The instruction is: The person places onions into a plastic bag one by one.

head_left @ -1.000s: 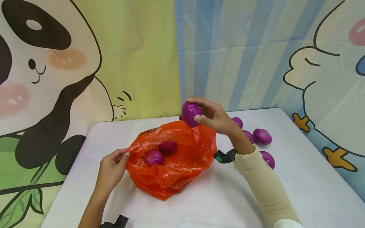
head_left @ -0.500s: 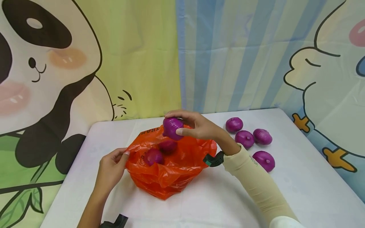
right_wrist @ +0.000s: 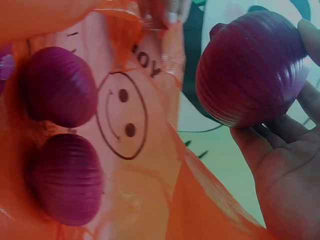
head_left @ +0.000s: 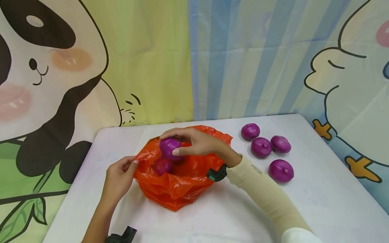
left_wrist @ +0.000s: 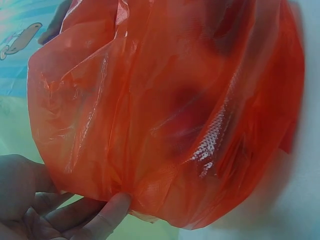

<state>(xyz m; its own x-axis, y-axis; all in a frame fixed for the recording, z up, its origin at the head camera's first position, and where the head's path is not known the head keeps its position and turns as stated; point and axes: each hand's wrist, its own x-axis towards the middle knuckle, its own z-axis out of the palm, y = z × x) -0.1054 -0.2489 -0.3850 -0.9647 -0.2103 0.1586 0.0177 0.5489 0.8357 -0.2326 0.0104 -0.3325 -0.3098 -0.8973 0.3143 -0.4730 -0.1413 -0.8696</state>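
Observation:
My right hand (head_left: 197, 143) grips a purple onion (head_left: 169, 147) between thumb and fingers, over the mouth of an orange plastic bag (head_left: 173, 192). In the right wrist view the held onion (right_wrist: 252, 70) is apart from two more onions, an upper onion (right_wrist: 60, 86) and a lower onion (right_wrist: 67, 180), lying inside the bag beside a printed smiley face. The head view shows one onion in the bag (head_left: 163, 166) just below the held one. My left hand (head_left: 120, 175) pinches the bag's left rim; its thumb and fingers (left_wrist: 107, 217) hold the plastic edge in the left wrist view.
On the white table (head_left: 243, 209), several onions lie at the right: a back onion (head_left: 250, 131), a middle onion (head_left: 261, 147), one beside it (head_left: 281, 144) and a front onion (head_left: 281, 171). A cartoon-printed curtain (head_left: 164, 60) hangs behind the table.
My right hand has carried the held onion left and down, from above the bag's back right rim to over the onions inside. My left hand has stayed at the left rim.

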